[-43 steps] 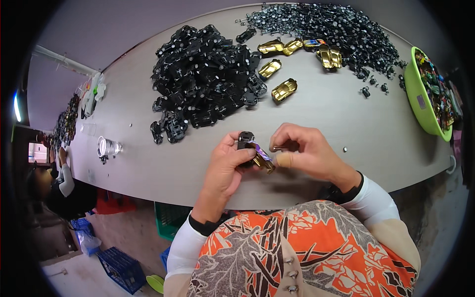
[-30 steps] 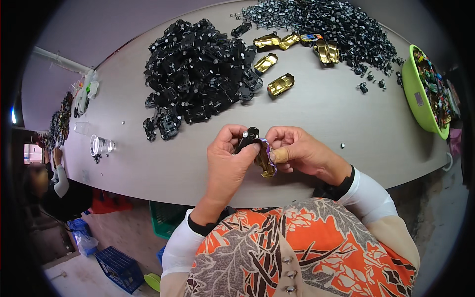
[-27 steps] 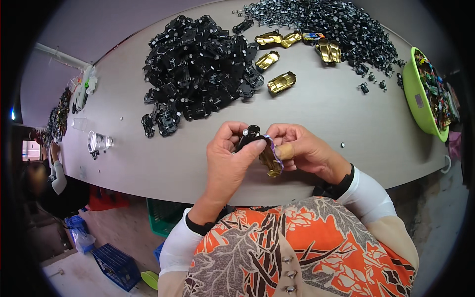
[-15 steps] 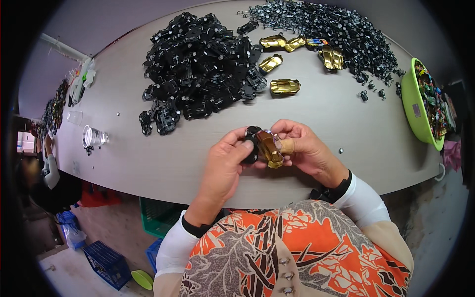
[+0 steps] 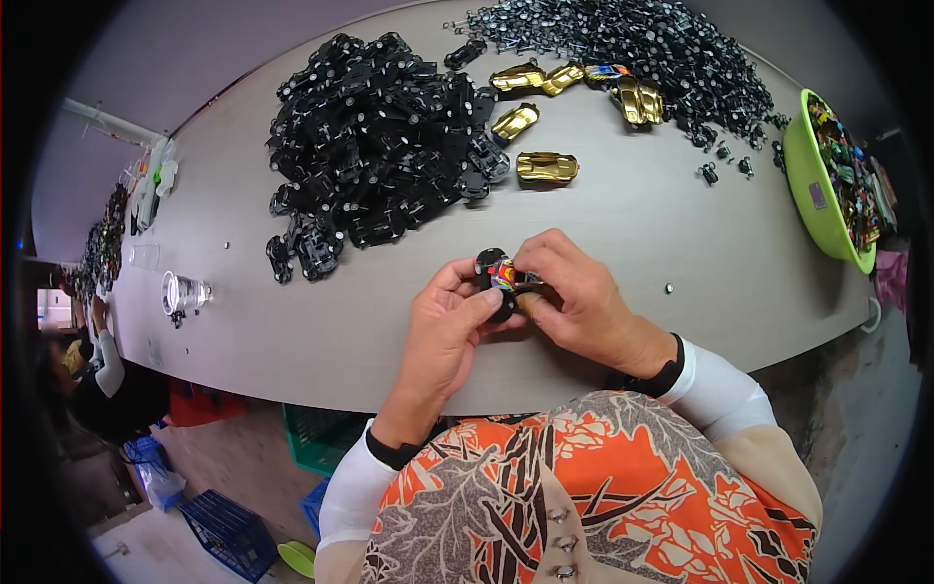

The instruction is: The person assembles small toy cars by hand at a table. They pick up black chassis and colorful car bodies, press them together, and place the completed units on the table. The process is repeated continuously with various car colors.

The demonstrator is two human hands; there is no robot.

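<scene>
Both hands had drifted slightly up the table [image 5: 623, 224] since the earlier frames, turning the piece so its coloured side faced up. Left hand [image 5: 449, 329] and right hand [image 5: 574, 302] pinched a small toy car [image 5: 504, 275] between closed fingertips, near the table's front edge. Pressing body onto black chassis seemed best done squarely, thumbs opposed, before letting go.

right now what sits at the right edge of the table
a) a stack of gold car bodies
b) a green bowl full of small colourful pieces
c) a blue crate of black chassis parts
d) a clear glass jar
b: the green bowl sits at the table's right edge, heaped with small colourful pieces, while both hands hold a small toy car at the near edge.
</scene>
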